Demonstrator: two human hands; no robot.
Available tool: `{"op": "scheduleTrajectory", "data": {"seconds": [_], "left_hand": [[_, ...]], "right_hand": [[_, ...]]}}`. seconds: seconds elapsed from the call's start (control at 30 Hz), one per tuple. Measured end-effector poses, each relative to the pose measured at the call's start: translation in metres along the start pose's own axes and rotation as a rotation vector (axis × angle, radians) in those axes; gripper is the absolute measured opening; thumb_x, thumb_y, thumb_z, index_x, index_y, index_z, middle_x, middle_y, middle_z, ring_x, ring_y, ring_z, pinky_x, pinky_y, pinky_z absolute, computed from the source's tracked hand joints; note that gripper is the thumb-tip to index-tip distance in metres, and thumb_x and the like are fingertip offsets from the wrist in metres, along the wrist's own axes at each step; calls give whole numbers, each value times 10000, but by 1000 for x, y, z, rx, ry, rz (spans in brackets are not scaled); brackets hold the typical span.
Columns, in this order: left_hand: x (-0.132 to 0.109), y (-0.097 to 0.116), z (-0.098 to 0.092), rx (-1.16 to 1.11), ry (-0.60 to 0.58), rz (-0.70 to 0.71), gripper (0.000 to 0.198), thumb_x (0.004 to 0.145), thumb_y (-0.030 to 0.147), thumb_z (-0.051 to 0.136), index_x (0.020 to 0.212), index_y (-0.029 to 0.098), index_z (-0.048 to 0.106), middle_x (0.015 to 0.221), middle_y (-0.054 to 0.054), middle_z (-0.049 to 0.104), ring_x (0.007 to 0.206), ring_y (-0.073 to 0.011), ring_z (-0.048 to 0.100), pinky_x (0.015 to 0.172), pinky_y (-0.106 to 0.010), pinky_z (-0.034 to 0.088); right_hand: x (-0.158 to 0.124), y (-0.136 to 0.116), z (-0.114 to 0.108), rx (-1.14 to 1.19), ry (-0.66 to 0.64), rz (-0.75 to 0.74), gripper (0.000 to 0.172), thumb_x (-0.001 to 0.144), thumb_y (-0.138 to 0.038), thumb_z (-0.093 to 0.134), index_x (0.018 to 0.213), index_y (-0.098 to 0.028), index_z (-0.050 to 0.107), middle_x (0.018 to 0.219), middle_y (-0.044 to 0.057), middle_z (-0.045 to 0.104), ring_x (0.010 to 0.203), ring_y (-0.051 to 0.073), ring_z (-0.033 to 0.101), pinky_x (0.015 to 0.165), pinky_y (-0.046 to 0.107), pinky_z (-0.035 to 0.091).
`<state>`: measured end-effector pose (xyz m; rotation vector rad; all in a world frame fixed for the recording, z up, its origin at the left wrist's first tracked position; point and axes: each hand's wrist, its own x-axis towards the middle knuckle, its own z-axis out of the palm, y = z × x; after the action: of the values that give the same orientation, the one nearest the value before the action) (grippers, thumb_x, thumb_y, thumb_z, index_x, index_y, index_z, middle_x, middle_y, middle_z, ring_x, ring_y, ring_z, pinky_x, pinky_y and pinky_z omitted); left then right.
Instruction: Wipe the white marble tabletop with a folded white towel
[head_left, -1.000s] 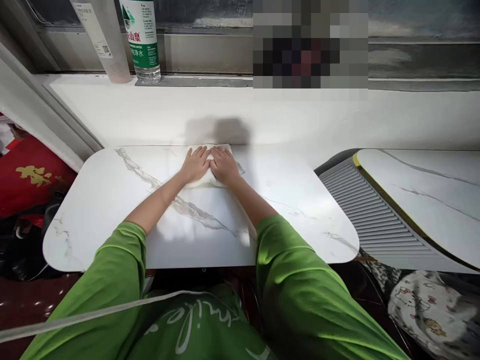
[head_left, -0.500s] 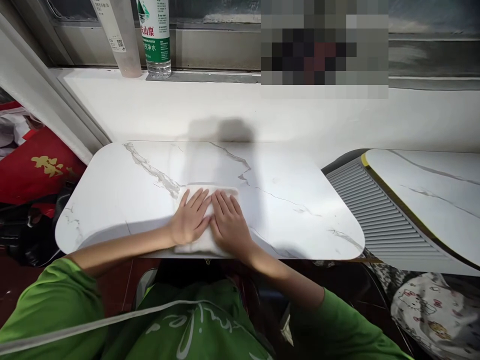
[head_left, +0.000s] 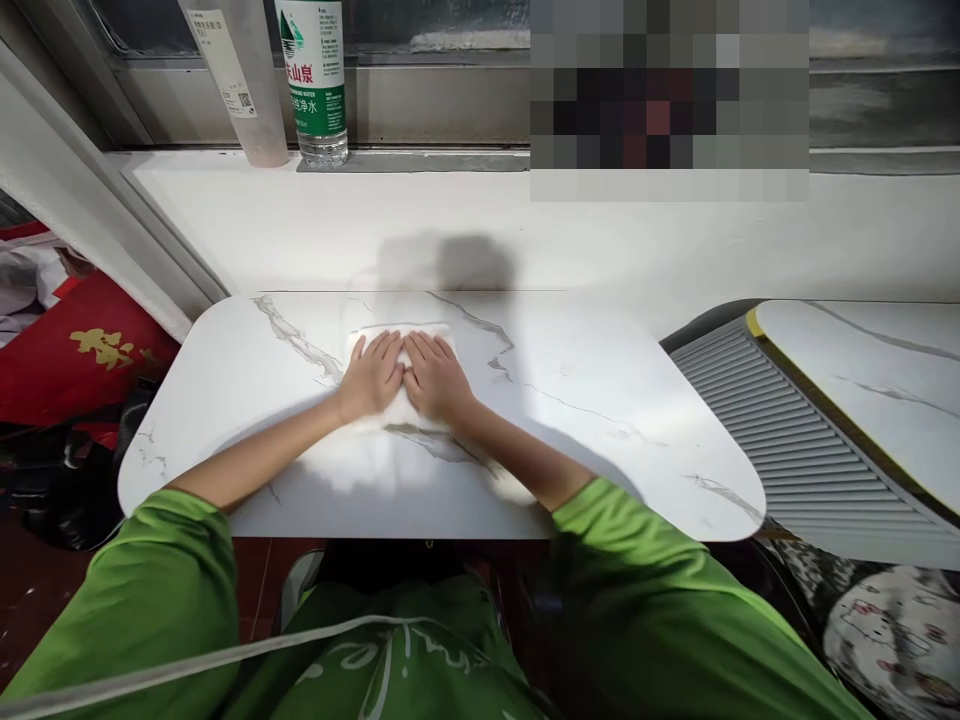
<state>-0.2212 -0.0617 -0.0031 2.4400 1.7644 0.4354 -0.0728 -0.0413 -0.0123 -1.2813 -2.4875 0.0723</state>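
Note:
A folded white cloth [head_left: 401, 410] lies flat on the white marbled tabletop [head_left: 585, 400], left of its middle. My left hand [head_left: 373, 375] rests palm down on the cloth's left part, fingers stretched toward the wall. Beside it my right hand [head_left: 437, 375] lies flat on the right part, its fingers also extended. The hands almost touch at thumbs and fingertips. Both palms and some of the cloth beneath them are hidden.
On the sill stand a tall translucent bottle [head_left: 244, 90] and a labelled water bottle [head_left: 319, 95]. At right is another marbled table [head_left: 885, 370] with a ribbed grey side. A red bag [head_left: 82, 350] is at the left, a patterned seat cover [head_left: 892, 635] at lower right.
Both hands and the cloth have moved forward across the tabletop, toward the wall, and slightly left. The view has shifted a little.

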Motion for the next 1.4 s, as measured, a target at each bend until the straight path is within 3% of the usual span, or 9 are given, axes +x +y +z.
{"op": "scheduleTrajectory", "data": {"seconds": [0.17, 0.23, 0.33, 0.53, 0.8, 0.93, 1.07, 1.3, 1.4], "left_hand": [[65, -44, -5, 42, -77, 27, 487, 990, 218, 291, 1457, 145, 409, 1567, -99, 395, 1468, -218, 324, 1227, -458, 173], [74, -51, -5, 46, -74, 12, 489, 992, 218, 287, 1459, 139, 406, 1570, -99, 389, 1467, -217, 324, 1227, -456, 173], [66, -49, -3, 45, -34, 11, 481, 994, 229, 298, 1452, 143, 420, 1565, -103, 397, 1465, -224, 328, 1228, -464, 172], [1, -30, -7, 36, -13, 53, 488, 1002, 254, 280, 1452, 125, 415, 1559, -125, 403, 1471, -247, 320, 1224, -499, 183], [-133, 17, -25, 63, -11, 55, 537, 1018, 283, 232, 1469, 36, 385, 1555, -183, 387, 1489, -292, 274, 1232, -539, 148], [-158, 24, -31, 67, -38, 41, 544, 1009, 276, 244, 1479, 29, 365, 1560, -189, 377, 1495, -290, 257, 1239, -533, 128], [-130, 4, -29, 39, -47, 14, 542, 995, 270, 250, 1467, 38, 382, 1547, -184, 401, 1486, -288, 281, 1237, -527, 141], [-4, -79, -28, 30, -67, -22, 517, 947, 230, 324, 1435, 91, 425, 1544, -147, 420, 1463, -258, 331, 1219, -490, 169], [35, -102, -32, 10, -75, -41, 509, 934, 214, 337, 1421, 107, 438, 1549, -129, 417, 1457, -236, 339, 1215, -477, 184]], "right_hand": [[67, 15, 16, -25, 16, 105, 537, 920, -161, 336, 1403, 27, 476, 1475, 208, 491, 1398, 294, 409, 1189, 453, 241], [77, 18, 19, -22, 37, 111, 527, 919, -153, 338, 1394, 22, 486, 1468, 203, 501, 1393, 288, 416, 1188, 448, 245], [72, 18, 20, 2, 61, 86, 532, 917, -163, 337, 1389, 25, 494, 1467, 197, 505, 1387, 292, 426, 1185, 445, 250], [16, -14, 16, 20, 70, 29, 549, 942, -226, 323, 1399, 33, 485, 1469, 210, 498, 1390, 312, 425, 1177, 472, 265], [-90, -88, -1, 15, 83, -156, 585, 939, -259, 339, 1416, 59, 458, 1488, 233, 463, 1420, 339, 369, 1192, 509, 266], [-102, -99, -5, 36, 57, -213, 611, 916, -264, 361, 1422, 65, 449, 1494, 239, 453, 1420, 339, 364, 1192, 507, 274], [-69, -89, 1, 57, 13, -200, 599, 917, -246, 343, 1425, 50, 453, 1490, 220, 467, 1411, 321, 376, 1188, 490, 275], [62, -52, 28, 50, 34, -56, 530, 909, -167, 331, 1365, 39, 504, 1435, 233, 520, 1331, 318, 451, 1150, 476, 279], [103, -41, 35, 68, 40, 8, 513, 905, -151, 330, 1347, 34, 513, 1417, 230, 538, 1319, 312, 462, 1139, 472, 283]]}}
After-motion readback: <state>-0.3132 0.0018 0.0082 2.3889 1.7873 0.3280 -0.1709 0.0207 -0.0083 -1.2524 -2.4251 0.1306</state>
